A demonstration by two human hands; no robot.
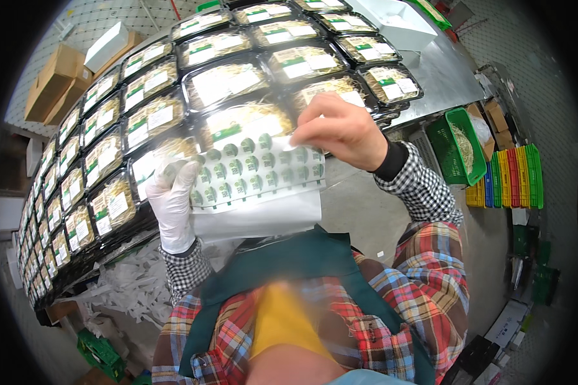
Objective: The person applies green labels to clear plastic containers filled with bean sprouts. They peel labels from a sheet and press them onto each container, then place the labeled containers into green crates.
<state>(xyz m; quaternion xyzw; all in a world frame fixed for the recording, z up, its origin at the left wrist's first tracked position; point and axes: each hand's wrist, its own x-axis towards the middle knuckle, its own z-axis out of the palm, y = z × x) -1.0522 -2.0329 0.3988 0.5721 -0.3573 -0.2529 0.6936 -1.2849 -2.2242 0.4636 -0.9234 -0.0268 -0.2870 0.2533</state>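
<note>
My left hand (173, 207), in a white glove, grips the left edge of a white sheet of stickers (255, 178) with rows of round green labels. My right hand (342, 130) is bare, its thumb and forefinger pinched together at the sheet's upper right edge. A loose sticker between those fingertips cannot be made out. Plain white backing (260, 216) hangs below the printed rows. Just beyond the sheet lies a black tray of pale, stringy sprouts or shoots (245, 122) under clear film, bearing labels. A similar tray (337, 91) is partly hidden behind my right hand.
Many more filmed trays (151, 120) cover the table in rows. A white foam box (395, 21) stands on the metal tabletop (443, 72). To the right are a green basket (455, 144) and stacked coloured crates (505, 175). White strips (135, 284) heap below the table at left.
</note>
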